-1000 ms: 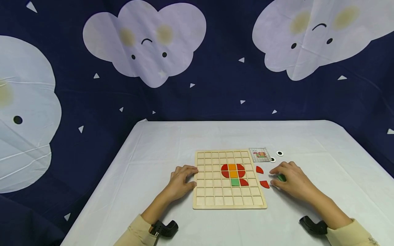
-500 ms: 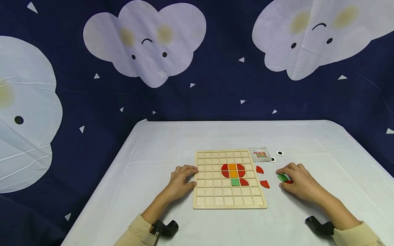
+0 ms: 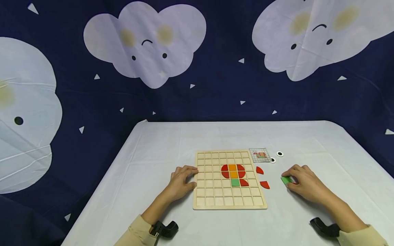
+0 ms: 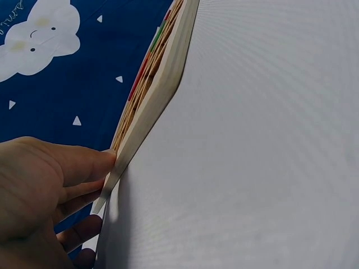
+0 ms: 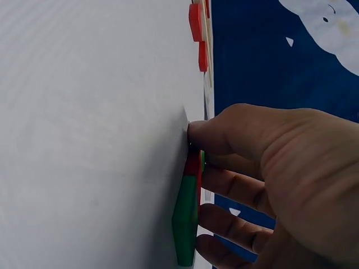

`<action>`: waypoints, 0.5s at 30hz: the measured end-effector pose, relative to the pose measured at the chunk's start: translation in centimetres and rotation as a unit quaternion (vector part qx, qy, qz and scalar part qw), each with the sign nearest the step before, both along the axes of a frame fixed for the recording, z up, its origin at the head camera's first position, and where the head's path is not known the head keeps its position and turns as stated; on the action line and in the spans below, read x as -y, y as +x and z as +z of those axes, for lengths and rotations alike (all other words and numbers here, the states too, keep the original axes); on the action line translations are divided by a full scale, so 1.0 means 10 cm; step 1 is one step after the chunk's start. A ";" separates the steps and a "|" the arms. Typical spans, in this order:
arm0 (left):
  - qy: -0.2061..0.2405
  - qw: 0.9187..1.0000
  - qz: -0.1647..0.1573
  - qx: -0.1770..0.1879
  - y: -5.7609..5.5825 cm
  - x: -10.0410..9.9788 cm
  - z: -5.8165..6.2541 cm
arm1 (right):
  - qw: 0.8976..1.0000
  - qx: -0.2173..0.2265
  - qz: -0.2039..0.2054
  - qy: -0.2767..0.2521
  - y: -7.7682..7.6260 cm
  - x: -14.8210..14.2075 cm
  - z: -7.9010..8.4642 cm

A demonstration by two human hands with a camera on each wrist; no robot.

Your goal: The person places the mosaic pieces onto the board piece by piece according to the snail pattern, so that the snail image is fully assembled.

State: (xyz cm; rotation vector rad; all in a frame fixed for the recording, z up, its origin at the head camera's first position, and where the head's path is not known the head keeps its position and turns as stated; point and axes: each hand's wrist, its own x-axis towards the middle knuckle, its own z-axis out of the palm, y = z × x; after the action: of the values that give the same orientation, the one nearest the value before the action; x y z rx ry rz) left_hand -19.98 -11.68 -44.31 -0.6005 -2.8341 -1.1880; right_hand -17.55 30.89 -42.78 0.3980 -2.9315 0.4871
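Observation:
My left hand [image 3: 181, 182] touches the left edge of the wooden grid board [image 3: 212, 202] with thumb and fingertips; the left wrist view shows the thumb [image 4: 92, 162] right at the board's rim. Set in the board are red quarter-round tiles [image 3: 225, 171], orange square tiles [image 3: 233, 174] and a green square tile [image 3: 235, 182]. Right of the board my right hand [image 3: 304, 181] pinches a loose green tile [image 3: 286, 180] between thumb and fingers. Below those fingers, in the right wrist view, lie a red piece [image 5: 192, 162] and a green piece [image 5: 185, 224], mostly hidden by the hand in the head view.
Two loose red quarter-round tiles [image 3: 264, 185] lie just right of the board. A picture card [image 3: 260, 155] with a grid sits at its top right corner, beside two round eye pieces [image 3: 279, 154]. A white cloth covers the table [image 3: 129, 191]; a dark cloud-print curtain [image 3: 215, 102] hangs behind.
My right hand has shifted right, away from the board, and the green tile at its fingertips has moved with it and shows more. My left hand and the board have stayed put.

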 end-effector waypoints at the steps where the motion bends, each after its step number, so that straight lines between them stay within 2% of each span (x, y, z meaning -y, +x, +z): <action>1: 0.000 1.000 0.001 0.002 0.00 0.00 0.00 | 1.000 -0.004 0.001 -0.001 0.00 0.00 0.00; 10: 0.001 1.000 0.003 0.009 0.01 0.00 0.00 | 0.999 -0.041 0.002 -0.010 0.01 0.03 0.01; 15: 0.002 1.000 0.001 0.005 0.01 0.00 0.00 | 0.997 -0.072 0.025 -0.029 0.01 0.16 0.07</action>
State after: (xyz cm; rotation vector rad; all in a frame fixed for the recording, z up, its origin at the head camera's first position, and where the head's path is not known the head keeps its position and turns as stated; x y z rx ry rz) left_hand -19.92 -11.70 -44.26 -0.5930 -2.8392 -1.2004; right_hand -17.47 29.29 -42.06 0.4783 -2.7680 0.5256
